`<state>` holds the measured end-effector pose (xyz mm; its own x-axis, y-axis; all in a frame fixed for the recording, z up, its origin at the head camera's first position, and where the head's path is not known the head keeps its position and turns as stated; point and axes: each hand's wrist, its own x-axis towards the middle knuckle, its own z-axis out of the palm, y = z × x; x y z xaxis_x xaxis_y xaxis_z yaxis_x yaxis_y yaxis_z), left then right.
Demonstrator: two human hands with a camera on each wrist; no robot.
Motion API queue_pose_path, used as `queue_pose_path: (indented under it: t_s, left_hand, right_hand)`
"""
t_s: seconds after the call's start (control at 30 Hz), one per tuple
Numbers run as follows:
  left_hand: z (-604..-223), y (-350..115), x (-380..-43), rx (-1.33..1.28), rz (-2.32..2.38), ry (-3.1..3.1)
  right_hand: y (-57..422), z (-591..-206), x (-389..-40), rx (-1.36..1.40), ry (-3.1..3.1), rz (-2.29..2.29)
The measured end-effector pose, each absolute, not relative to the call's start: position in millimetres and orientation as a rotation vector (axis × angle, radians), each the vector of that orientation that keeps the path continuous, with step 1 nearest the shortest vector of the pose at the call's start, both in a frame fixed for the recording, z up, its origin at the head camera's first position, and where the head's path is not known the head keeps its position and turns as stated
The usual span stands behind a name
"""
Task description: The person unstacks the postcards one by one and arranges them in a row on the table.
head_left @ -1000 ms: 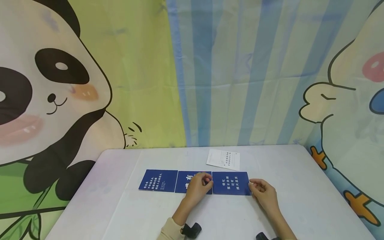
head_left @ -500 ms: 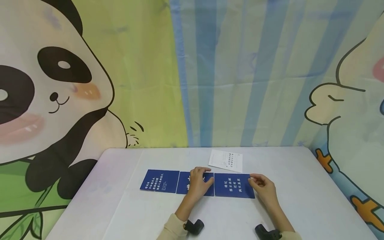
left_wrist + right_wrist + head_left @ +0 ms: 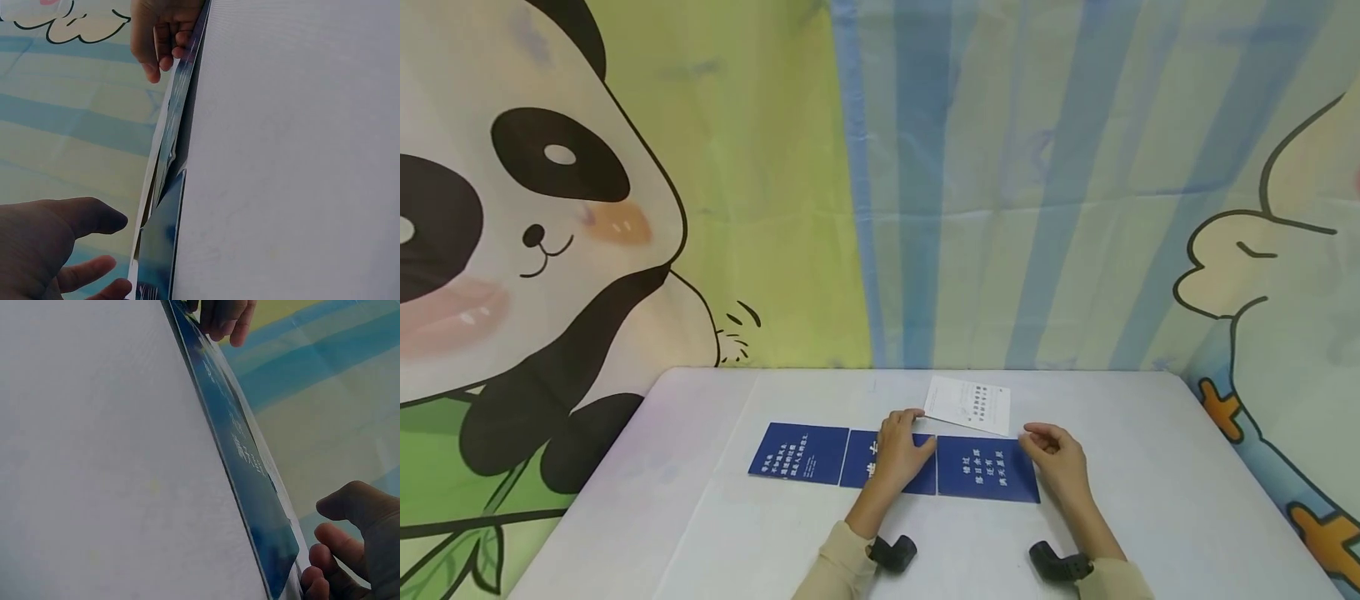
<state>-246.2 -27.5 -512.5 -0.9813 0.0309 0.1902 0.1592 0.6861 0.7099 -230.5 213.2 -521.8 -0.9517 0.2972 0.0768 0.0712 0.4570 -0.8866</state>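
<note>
Three dark blue cards with white printed characters lie edge to edge in a row: the left card (image 3: 799, 452), the middle card (image 3: 859, 469) and the right card (image 3: 988, 468). My left hand (image 3: 898, 450) is over the middle card, thumb and fingers spread apart, hiding part of its print. At the far right corner of the right card, my right hand (image 3: 1060, 462) has its fingers loosely bent. The right wrist view shows its thumb (image 3: 340, 503) raised away from the card. Neither hand grips anything.
A white printed card (image 3: 967, 405) lies behind the row, slightly turned. All the cards are on a white table (image 3: 715, 533). Behind stands a curtain (image 3: 985, 183) with a cartoon panda (image 3: 550, 225) on its left side. Black wrist cameras (image 3: 892, 554) sit on both wrists.
My left hand has uncurled from a pinch near the joint of the middle and right cards. My right hand has eased slightly farther back along the right card's edge. The head view has shifted a little.
</note>
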Motion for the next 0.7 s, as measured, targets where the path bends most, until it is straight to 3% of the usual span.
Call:
queue_pose_path:
  t_s: [0.3,0.7]
  left_hand:
    - [-512.2,-27.3,-260.6,-0.209,-1.106,-2.754]
    - [-521.2,-30.3,-266.3,-0.181,-1.117,-2.761]
  right_hand:
    - [213.3,-521.2,-246.8,-0.263,-2.591,1.460]
    - [212.7,-524.2,-239.5,-0.127,-2.714,1.265]
